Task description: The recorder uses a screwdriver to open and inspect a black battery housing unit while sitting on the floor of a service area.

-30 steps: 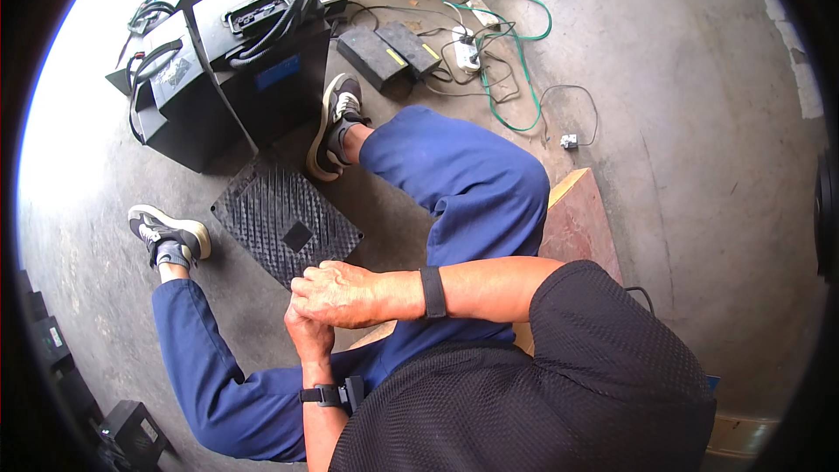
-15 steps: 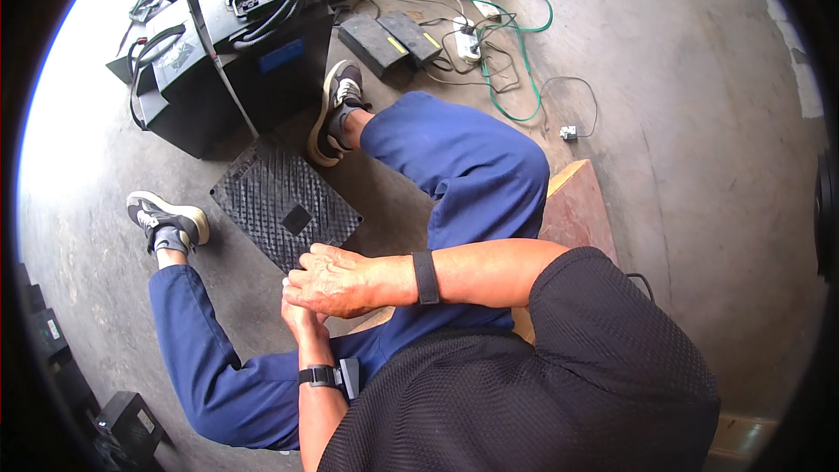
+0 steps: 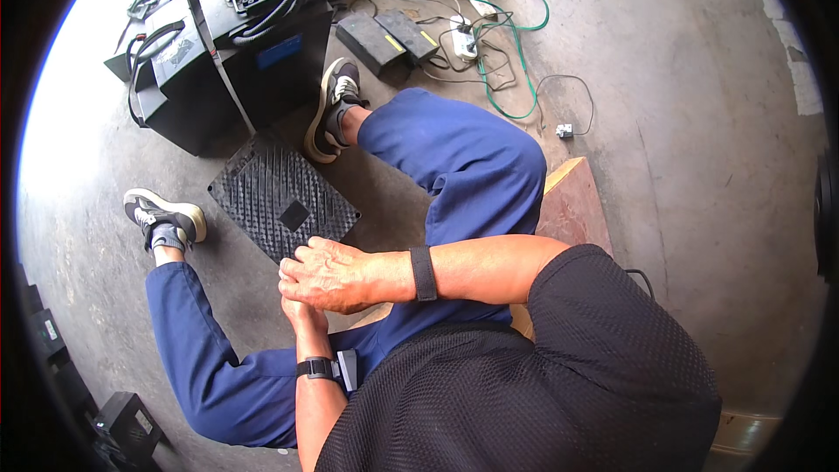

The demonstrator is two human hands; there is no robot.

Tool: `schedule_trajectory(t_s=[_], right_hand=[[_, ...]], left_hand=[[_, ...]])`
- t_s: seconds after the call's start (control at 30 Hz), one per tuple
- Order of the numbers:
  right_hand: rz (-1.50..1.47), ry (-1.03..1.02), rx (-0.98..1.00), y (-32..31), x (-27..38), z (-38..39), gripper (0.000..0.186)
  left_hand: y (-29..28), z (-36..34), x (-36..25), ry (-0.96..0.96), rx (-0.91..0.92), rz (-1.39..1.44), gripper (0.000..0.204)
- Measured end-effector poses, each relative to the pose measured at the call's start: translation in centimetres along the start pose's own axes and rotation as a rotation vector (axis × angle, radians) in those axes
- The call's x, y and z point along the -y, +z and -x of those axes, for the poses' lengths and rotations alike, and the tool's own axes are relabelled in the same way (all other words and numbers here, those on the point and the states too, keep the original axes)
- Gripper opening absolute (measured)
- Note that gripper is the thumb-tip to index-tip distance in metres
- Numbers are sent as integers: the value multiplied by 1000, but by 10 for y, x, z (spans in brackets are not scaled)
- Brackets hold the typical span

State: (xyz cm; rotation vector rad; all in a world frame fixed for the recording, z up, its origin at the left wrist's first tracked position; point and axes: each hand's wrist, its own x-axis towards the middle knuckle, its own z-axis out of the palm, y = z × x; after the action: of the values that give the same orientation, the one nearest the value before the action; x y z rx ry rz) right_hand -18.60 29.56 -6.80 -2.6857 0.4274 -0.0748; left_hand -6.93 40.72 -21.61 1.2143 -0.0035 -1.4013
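My right hand [image 3: 325, 276] lies across the top of my left hand [image 3: 303, 316], just past the near corner of a black ribbed panel [image 3: 262, 190]. The right hand's fingers are curled and closed. Whatever sits under them, if anything, is hidden. Of the left hand only the back and the wrist side show; its fingers are covered by the right. The flat panel rests between my two shoes, with a dark square mark on its ribbed face and small holes at its corners.
Beyond the panel stands a large black strapped case [image 3: 253, 87] with thick cables on top. Two black boxes [image 3: 370, 42], a white power strip [image 3: 464, 40] and a green cord [image 3: 530, 79] lie at the far side. A small plug [image 3: 565, 130] and several dark boxes [image 3: 128, 425] are also on the floor.
The whole view has shifted very slightly. My hands stay together near the panel's corner, with the right fingers still curled over the left hand.
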Motion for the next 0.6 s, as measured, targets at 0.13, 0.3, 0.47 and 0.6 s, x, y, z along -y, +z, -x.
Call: schedule_trajectory(t_s=[0.13, 0.3, 0.47, 0.6], right_hand=[[-39, 103, 73, 5, 4, -5, 24], [-19, -35, -51, -2, -1, -4, 20], [-39, 102, 84, 8, -1, -2, 18], [-25, -57, -25, -4, 0, -7, 16]], left_hand=[[-6, -3, -3, -7, 20, -116, 41], [-1, -1, -1, 54, -1, -101, 40], [-7, -8, 5, -40, 35, 4, 39], [-16, -9, 14, 172, 52, -233, 43]])
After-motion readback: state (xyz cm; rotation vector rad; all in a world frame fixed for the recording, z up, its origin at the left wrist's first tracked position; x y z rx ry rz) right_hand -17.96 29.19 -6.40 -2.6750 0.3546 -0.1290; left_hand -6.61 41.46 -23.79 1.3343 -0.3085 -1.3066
